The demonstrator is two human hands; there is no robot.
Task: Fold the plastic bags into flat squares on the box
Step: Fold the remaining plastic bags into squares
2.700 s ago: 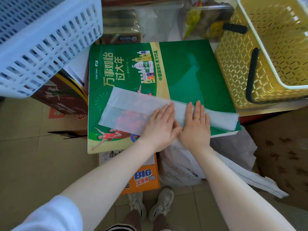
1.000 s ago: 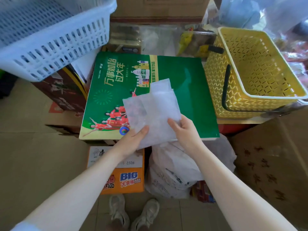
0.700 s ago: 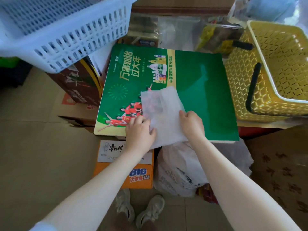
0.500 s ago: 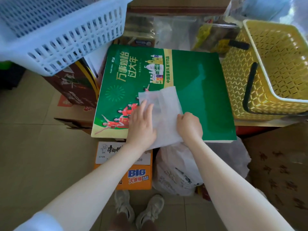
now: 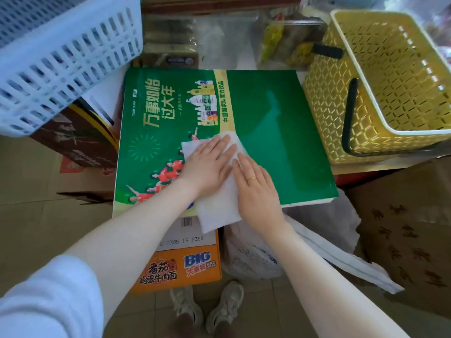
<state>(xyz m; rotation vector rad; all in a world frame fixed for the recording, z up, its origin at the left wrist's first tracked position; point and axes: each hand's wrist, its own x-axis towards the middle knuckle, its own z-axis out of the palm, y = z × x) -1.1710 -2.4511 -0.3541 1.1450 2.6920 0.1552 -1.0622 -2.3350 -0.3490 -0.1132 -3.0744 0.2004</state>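
Plastic bag (image 5: 214, 211), folded to a white strip, lies on the green box (image 5: 280, 132), and I see both hands flat on it with straight fingers. My left hand (image 5: 210, 164) presses its far half, my right hand (image 5: 256, 189) its right edge. Its long axis runs toward me, near end overhanging the box edge.

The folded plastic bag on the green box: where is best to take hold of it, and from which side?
Probably pinch the folded plastic bag at its near corner, coming from the person's side. That corner overhangs the green box edge, so fingers can get under it; the rest lies flat under both hands.
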